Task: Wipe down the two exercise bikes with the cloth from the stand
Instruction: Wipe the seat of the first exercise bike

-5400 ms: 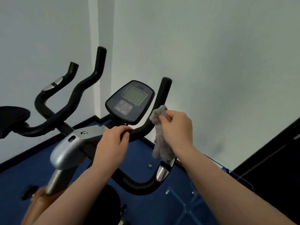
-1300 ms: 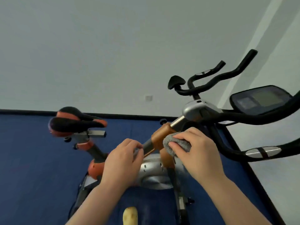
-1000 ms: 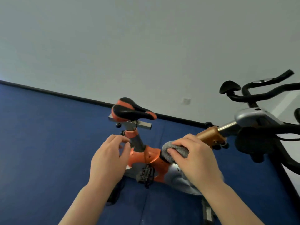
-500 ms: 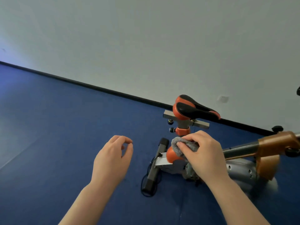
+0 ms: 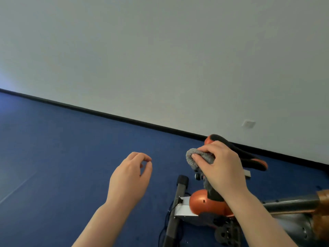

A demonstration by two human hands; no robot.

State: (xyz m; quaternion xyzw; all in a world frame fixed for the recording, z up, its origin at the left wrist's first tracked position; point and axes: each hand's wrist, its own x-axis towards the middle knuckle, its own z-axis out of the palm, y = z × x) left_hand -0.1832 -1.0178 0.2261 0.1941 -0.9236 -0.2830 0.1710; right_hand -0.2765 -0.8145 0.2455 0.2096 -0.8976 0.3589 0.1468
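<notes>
An orange and black exercise bike (image 5: 204,204) stands at the lower right, its rear end toward me. Its black and orange saddle (image 5: 249,157) shows behind my right hand (image 5: 220,170), which is shut on a bunched grey cloth (image 5: 194,157) held in front of the saddle's near end. Whether the cloth touches the saddle is hidden by the hand. My left hand (image 5: 130,177) hovers over the floor to the left of the bike, fingers loosely curled, holding nothing. The handlebars and the second bike are out of view.
Blue floor (image 5: 71,157) stretches to the left. A white wall (image 5: 160,59) with a black skirting board runs behind, with a wall socket (image 5: 248,124) at the right. The bike's black rear foot bar (image 5: 175,211) and a cable lie on the floor.
The view has swung left, away from the handlebars and console, toward the bike's rear. My right hand with the cloth went from the frame up to the saddle. My left hand let go of the bike.
</notes>
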